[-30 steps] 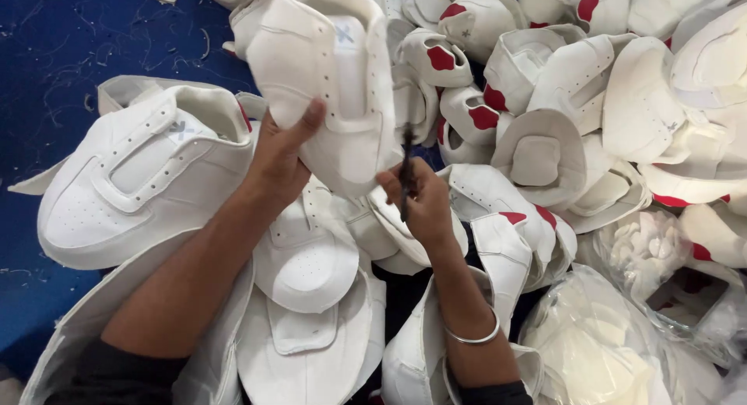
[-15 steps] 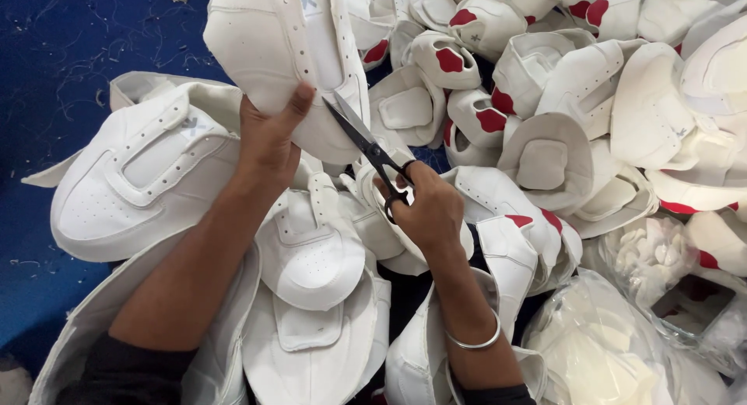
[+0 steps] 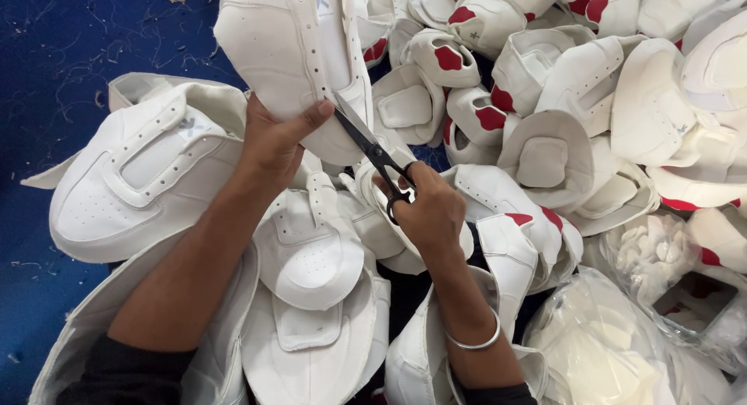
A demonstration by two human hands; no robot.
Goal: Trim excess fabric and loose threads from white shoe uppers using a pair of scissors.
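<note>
My left hand (image 3: 276,144) grips a white leather shoe upper (image 3: 292,51) from below and holds it raised, thumb pressed on its lower edge. My right hand (image 3: 428,210) holds black scissors (image 3: 373,152) by the handles. The blades point up and left and their tips touch the upper's edge beside my left thumb. A thin silver bangle (image 3: 471,343) circles my right wrist.
White shoe uppers lie heaped all around, several with red patches (image 3: 490,117) at the top right. A large white upper (image 3: 140,187) rests at the left on a blue floor (image 3: 54,70) strewn with thread bits. Clear plastic bags (image 3: 661,319) of white pieces sit at the lower right.
The scissors, first held upright and close to my right hand, have swung out to the upper's edge. My left hand has turned and lifted the upper slightly.
</note>
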